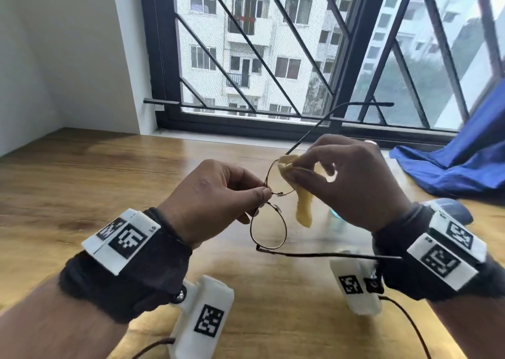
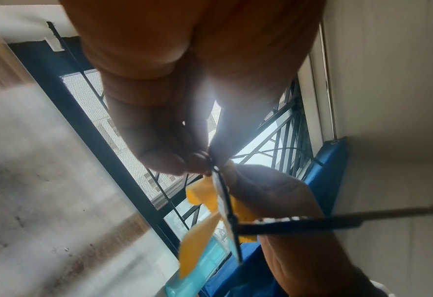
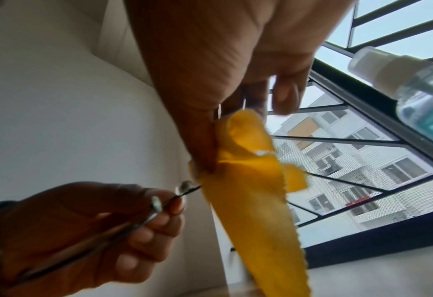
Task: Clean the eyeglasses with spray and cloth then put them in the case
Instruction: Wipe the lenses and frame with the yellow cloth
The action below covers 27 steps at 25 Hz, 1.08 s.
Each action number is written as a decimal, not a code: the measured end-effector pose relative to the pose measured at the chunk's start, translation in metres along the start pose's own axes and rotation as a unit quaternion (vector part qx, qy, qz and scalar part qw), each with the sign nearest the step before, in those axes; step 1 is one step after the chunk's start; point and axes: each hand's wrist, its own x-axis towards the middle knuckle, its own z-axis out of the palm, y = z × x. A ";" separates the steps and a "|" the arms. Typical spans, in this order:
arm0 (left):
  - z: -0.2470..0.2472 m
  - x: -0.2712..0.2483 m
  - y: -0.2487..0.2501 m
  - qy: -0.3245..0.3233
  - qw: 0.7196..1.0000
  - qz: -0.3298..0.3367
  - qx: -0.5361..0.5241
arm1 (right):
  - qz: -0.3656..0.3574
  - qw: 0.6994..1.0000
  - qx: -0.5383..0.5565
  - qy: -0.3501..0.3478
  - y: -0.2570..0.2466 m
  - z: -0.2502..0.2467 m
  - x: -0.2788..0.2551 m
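Thin dark-rimmed round eyeglasses (image 1: 269,229) are held up over the wooden table (image 1: 82,184), arms unfolded. My left hand (image 1: 218,194) pinches the bridge between thumb and forefinger; the same pinch shows in the left wrist view on the eyeglasses (image 2: 225,203). My right hand (image 1: 336,178) pinches a yellow cloth (image 1: 303,208) around the upper lens, the cloth's tail hanging down. In the right wrist view the yellow cloth (image 3: 250,201) drapes from thumb and fingers. A spray bottle (image 3: 413,90) with blue liquid and a white nozzle stands behind my right hand, mostly hidden in the head view.
A crumpled blue cloth (image 1: 451,164) lies at the table's right, against the window sill. A barred window (image 1: 273,58) runs along the table's far edge, and a white wall (image 1: 54,58) closes the left side. No case is recognisable.
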 end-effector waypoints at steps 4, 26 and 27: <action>0.002 -0.001 0.001 -0.007 1.000 0.003 0.003 | -0.010 0.999 0.030 -0.003 -0.001 0.004 0.000; -0.002 -0.002 0.004 0.002 1.000 0.003 -0.006 | -0.084 0.995 -0.055 -0.025 0.004 0.000 0.003; -0.002 -0.001 0.004 0.007 1.000 0.003 -0.013 | -0.078 0.994 -0.074 -0.005 0.004 -0.001 0.003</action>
